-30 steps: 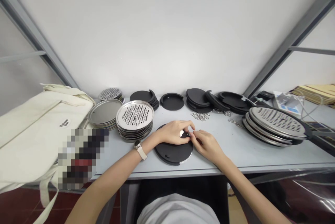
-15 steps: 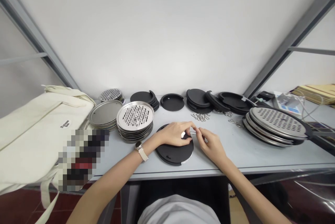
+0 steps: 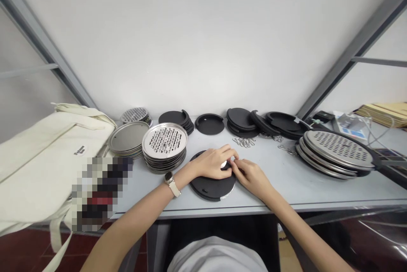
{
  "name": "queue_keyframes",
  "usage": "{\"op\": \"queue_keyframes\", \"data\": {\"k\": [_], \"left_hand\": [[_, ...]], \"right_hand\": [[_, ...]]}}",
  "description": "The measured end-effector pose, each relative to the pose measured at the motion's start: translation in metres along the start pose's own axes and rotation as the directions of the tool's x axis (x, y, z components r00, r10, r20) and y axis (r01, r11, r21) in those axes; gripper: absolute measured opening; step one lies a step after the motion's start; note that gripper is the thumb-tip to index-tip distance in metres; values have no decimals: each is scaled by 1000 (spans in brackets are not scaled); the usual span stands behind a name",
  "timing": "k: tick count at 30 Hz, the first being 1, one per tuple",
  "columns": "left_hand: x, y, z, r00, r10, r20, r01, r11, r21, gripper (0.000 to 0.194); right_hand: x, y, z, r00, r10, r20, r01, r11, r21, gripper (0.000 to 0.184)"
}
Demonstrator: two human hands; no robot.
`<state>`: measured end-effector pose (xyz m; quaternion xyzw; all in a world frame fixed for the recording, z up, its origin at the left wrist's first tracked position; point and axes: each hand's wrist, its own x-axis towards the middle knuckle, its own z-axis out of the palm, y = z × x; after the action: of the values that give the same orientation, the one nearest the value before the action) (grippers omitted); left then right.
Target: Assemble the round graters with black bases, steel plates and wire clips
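A round black disc with a metal rim [image 3: 211,185] lies flat near the front edge of the grey table [image 3: 286,183]. My left hand [image 3: 213,162] rests on its far part, fingers curled down around a small shiny spot. My right hand [image 3: 251,176] meets it from the right, fingertips pinched at the disc's right edge; a thin wire clip seems to be between them, too small to be sure. A pile of loose wire clips [image 3: 243,141] lies just behind the hands.
A stack of perforated steel discs [image 3: 164,144] and plain steel plates [image 3: 127,137] stand to the left. Black covers [image 3: 209,123] line the back wall. More perforated discs [image 3: 337,152] sit at the right. A cream cloth bag [image 3: 41,157] fills the left end.
My right hand drew back a little from the disc half a second ago, then closed in again against my left fingertips. The disc and my left hand have hardly shifted.
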<state>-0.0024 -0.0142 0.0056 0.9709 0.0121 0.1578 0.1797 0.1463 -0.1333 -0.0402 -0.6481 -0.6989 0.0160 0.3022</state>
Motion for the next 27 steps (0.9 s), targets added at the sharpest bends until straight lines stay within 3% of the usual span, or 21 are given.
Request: {"op": "queue_keyframes", "data": {"k": [5,14,27], "left_hand": [[-1,0,1,1000,-5,-11,5,999,51,28],[1,0,0,1000,-8,8,8,998,68,27],[2,-8,6,1000,27,-12,-29,991,-133,31]], "right_hand": [[-1,-4,-2,1000,14,7,-15,999,38,36],[1,1,2,998,54,-40,-56,998,-39,34],[1,-2,-2,999,31,-11,-31,999,23,36]]}}
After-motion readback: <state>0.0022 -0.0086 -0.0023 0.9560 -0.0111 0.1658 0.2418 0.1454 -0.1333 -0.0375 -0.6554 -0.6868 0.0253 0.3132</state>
